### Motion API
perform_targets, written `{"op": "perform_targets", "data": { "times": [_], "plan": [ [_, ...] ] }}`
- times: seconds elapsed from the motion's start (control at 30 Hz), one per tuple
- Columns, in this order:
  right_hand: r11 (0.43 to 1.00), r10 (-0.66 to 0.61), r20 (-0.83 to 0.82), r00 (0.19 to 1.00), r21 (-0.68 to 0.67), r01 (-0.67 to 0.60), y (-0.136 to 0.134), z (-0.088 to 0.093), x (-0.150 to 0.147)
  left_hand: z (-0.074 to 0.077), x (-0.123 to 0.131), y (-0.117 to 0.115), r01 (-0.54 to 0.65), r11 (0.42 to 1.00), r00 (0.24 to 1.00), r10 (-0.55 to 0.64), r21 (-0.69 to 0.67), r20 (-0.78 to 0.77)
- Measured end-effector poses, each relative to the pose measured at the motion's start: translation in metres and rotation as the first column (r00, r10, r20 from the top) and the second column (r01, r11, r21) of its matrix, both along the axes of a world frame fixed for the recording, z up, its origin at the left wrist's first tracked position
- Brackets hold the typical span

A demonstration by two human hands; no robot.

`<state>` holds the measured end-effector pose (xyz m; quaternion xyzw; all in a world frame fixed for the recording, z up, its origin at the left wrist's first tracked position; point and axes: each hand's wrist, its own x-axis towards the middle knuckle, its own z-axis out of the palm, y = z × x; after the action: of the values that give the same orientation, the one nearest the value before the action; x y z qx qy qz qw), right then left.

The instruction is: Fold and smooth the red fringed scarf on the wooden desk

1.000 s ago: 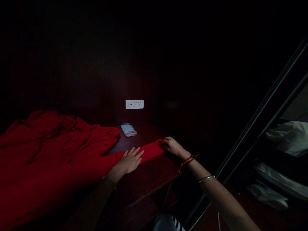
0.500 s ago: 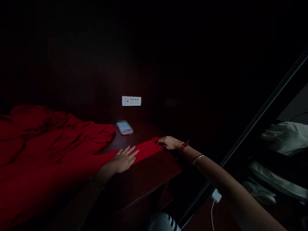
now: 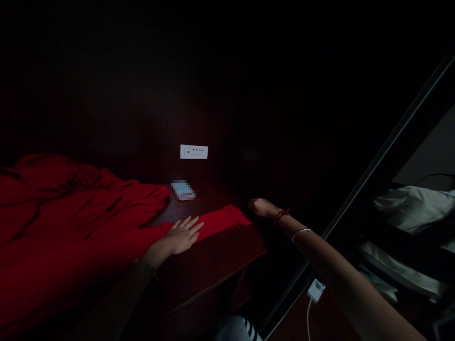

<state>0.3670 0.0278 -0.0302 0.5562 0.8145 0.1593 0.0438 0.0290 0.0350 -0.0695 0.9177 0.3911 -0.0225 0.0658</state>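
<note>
A large red cloth (image 3: 71, 222) lies spread over a dark wooden shelf (image 3: 213, 265), with one narrow fringed end (image 3: 227, 220) stretched out to the right. My left hand (image 3: 181, 234) rests flat on that strip, fingers spread and open. My right hand (image 3: 261, 207) sits just past the fringed end, curled into a loose fist, and it seems clear of the cloth. Red string and a silver bangle circle my right wrist.
A white socket plate (image 3: 194, 151) is on the dark back wall, with a small pale blurred object (image 3: 182, 189) on the shelf below it. A sliding door frame (image 3: 373, 180) runs diagonally at right, pale bedding (image 3: 408, 208) behind it. A white charger (image 3: 314, 290) hangs low.
My right hand has let go of the fringed end and moved a little to the right. The left hand has stayed flat on the cloth.
</note>
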Motion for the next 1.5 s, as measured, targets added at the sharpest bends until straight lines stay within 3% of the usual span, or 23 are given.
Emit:
{"op": "perform_targets", "data": {
  "times": [0.13, 0.23, 0.37, 0.47, 0.53, 0.6, 0.77, 0.87, 1.07, 1.13, 1.3, 1.4, 1.5],
  "plan": [
    [0.973, 0.228, -0.192, 0.955, 0.067, -0.219, 0.011, -0.002, -0.042, 0.001, 0.000, -0.001, -0.006, 1.000, 1.000, 0.007, 0.013, -0.013],
    [0.948, 0.309, -0.183, 0.933, -0.021, -0.318, 0.021, -0.014, -0.067, 0.003, 0.000, -0.004, -0.004, 0.999, 1.000, 0.005, 0.033, -0.009],
    [0.977, 0.190, -0.082, 0.978, -0.079, -0.197, 0.028, -0.022, -0.049, 0.006, -0.001, -0.007, 0.004, 1.000, 1.000, -0.004, 0.023, -0.008],
    [0.999, 0.013, -0.038, 0.999, -0.051, -0.014, 0.026, -0.017, -0.018, 0.005, 0.000, -0.006, -0.006, 1.000, 1.000, 0.006, 0.014, 0.006],
    [0.999, -0.032, -0.045, 0.998, -0.022, 0.031, 0.025, -0.012, -0.011, 0.004, 0.000, -0.005, -0.018, 1.000, 1.000, 0.018, 0.007, 0.018],
    [1.000, -0.007, -0.066, 0.998, 0.003, 0.008, 0.027, -0.007, -0.020, 0.002, 0.001, -0.005, -0.021, 1.000, 1.000, 0.021, 0.003, 0.023],
    [0.967, 0.241, -0.152, 0.958, -0.040, -0.250, 0.040, -0.013, -0.066, 0.001, 0.000, -0.004, -0.018, 0.999, 1.000, 0.018, 0.026, 0.000],
    [0.987, 0.124, -0.141, 0.982, -0.082, -0.136, 0.044, -0.022, -0.059, 0.002, -0.001, -0.005, -0.014, 0.999, 1.000, 0.014, 0.034, -0.013],
    [0.992, -0.123, -0.160, 0.979, 0.018, 0.127, 0.028, -0.023, -0.006, 0.005, 0.000, -0.005, -0.032, 0.999, 0.999, 0.033, 0.019, -0.017],
    [0.991, -0.112, -0.182, 0.977, 0.048, 0.123, 0.027, -0.021, -0.014, 0.004, 0.000, -0.004, -0.039, 0.999, 0.999, 0.040, 0.017, -0.022],
    [0.987, 0.156, -0.244, 0.957, -0.006, -0.162, 0.047, -0.024, -0.071, 0.002, 0.000, -0.003, -0.038, 0.999, 0.998, 0.039, 0.038, -0.045],
    [0.993, 0.087, -0.232, 0.969, -0.058, -0.103, 0.056, -0.027, -0.072, 0.004, 0.000, -0.005, -0.030, 0.999, 0.998, 0.031, 0.028, -0.053],
    [0.999, -0.042, -0.240, 0.970, -0.042, 0.033, 0.050, -0.027, -0.042, 0.007, 0.001, -0.007, -0.030, 0.999, 0.998, 0.031, 0.018, -0.062]
  ]
}}
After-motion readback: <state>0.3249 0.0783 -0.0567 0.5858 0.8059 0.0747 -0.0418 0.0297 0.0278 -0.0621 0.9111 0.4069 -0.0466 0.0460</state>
